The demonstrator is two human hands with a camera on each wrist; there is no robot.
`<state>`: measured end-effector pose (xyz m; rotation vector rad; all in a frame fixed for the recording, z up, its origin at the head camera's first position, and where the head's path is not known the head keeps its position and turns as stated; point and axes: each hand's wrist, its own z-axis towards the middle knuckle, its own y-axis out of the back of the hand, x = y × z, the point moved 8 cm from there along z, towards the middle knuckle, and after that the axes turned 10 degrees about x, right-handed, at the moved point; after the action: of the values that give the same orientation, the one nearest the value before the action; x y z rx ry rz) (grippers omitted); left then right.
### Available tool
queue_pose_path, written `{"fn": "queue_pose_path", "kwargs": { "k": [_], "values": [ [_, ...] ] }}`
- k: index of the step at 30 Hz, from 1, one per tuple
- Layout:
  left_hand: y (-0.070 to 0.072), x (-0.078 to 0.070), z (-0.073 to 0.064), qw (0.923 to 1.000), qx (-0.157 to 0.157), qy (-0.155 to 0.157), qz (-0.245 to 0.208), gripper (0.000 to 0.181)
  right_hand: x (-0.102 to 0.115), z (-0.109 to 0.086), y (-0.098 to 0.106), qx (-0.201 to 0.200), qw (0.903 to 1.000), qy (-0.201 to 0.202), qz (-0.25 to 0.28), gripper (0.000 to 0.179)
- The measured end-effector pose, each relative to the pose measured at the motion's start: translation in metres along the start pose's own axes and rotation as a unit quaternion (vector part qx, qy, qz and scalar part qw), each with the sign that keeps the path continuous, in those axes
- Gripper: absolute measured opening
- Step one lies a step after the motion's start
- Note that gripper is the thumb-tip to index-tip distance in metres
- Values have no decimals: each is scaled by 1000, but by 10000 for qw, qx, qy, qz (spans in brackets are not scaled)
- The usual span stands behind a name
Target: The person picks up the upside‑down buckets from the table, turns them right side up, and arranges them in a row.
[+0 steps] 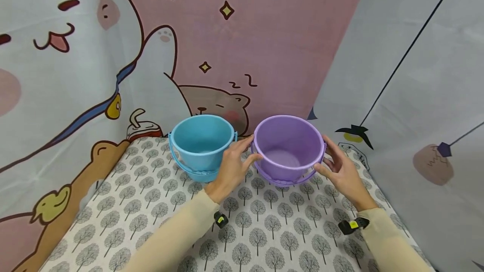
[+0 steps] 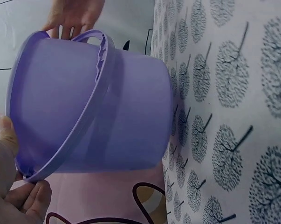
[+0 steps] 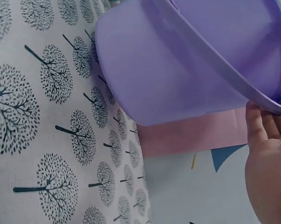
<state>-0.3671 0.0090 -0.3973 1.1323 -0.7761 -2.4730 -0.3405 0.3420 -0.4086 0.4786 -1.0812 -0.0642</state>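
A purple bucket (image 1: 289, 146) is held between both hands at the right of the table, its mouth upward. My left hand (image 1: 234, 165) grips its left rim, thumb over the edge and fingers outside by the handle joint. On the opposite side my right hand (image 1: 342, 175) holds the rim the same way, fingers partly hidden behind it in the head view. The bucket's handle (image 2: 91, 109) hangs down across its near side. Its base is at the tablecloth; whether it fully rests there I cannot tell. A blue bucket (image 1: 200, 146) stands just left of my left hand.
A tablecloth (image 1: 264, 230) printed with grey trees covers the table. Behind it hangs a cartoon-patterned curtain (image 1: 272, 45), close to the back of both buckets. Another pale curtain (image 1: 423, 95) borders the right side. The blue bucket's handle (image 1: 177, 158) droops at its front.
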Motion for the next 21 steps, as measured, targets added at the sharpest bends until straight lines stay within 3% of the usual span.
{"fn": "queue_pose_path", "kwargs": {
  "k": [4, 7, 17, 21],
  "values": [
    [-2, 0, 5, 9997, -33, 254, 60, 75, -9, 5, 2, -23, 9992, -220, 335, 95],
    [-4, 0, 7, 9993, -44, 367, 71, 75, -17, 10, 3, -35, 9990, -374, 242, 94],
    [-7, 6, 11, 9988, -116, 478, 32, 75, -39, 23, -2, -71, 9967, -734, 349, 97],
    [-8, 9, 11, 9986, -114, 504, 66, 72, -43, 26, -6, -60, 9969, -665, 410, 96]
  ]
}}
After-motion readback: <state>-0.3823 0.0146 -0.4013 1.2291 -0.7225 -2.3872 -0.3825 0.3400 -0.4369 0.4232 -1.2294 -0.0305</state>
